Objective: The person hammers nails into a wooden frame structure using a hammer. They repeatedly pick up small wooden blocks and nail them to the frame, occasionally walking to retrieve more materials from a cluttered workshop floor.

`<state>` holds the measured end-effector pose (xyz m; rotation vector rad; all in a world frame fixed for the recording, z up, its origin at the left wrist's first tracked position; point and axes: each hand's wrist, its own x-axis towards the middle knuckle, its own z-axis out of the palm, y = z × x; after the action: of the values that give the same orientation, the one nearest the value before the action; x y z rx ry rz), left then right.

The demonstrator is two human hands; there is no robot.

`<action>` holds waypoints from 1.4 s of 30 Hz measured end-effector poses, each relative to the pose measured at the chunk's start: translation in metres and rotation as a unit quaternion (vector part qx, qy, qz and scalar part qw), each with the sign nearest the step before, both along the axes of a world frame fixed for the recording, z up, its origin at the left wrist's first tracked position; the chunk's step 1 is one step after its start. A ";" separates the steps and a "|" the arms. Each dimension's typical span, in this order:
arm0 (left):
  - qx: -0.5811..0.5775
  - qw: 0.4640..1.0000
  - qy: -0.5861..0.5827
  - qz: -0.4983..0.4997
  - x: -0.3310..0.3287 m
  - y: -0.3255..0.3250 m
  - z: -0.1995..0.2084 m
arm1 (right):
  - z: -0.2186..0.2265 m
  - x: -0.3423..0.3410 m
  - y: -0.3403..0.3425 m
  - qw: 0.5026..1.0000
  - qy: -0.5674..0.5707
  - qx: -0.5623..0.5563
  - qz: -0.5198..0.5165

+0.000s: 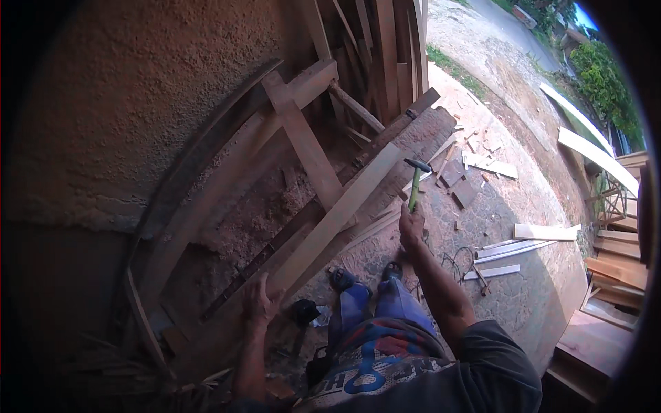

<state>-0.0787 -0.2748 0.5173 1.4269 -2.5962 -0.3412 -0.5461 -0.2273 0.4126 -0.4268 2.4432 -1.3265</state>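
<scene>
Your rough wooden worktop (430, 129) runs diagonally away from you beside the wall, and the long pale board (337, 215) lies lengthwise along it, its near end by your left hand and its far end pointing up toward the right. A shorter wooden crosspiece (303, 141) slants away from the board's left side toward the wall. The hammer (415, 187) is up to the right of the board's far end, apart from it, your right hand (412, 224) closed round its green handle. Your left hand (259, 304) is at the board's near end, thumb apart from the fingers; you may be steadying the wood, but I can't tell whether you grip its edge or just rest on it. This looks like positioning before a blow. The next move calls for keeping the board still and lining up the hammer head; no nail is discernible.
</scene>
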 end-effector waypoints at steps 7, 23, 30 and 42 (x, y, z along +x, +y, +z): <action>-0.005 0.993 -0.113 -0.024 -0.047 0.005 -0.002 | -0.032 -0.082 -0.084 0.987 -0.021 0.101 -0.123; -0.021 0.978 -0.200 -0.047 -0.188 -0.014 -0.021 | -0.166 0.052 0.353 0.938 -0.231 0.240 -0.092; -0.057 0.957 -0.076 -0.274 -0.290 -0.011 -0.024 | -0.087 0.123 0.620 0.817 -0.234 0.326 -0.413; 0.343 0.739 -0.180 -0.552 -0.423 0.065 -0.081 | -0.117 0.410 0.420 0.549 -0.431 -0.198 -0.688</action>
<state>-0.5016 -0.2097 0.4364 -0.3160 -3.5333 -1.3670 -0.1359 0.1926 0.2959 1.9861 1.2085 -1.7702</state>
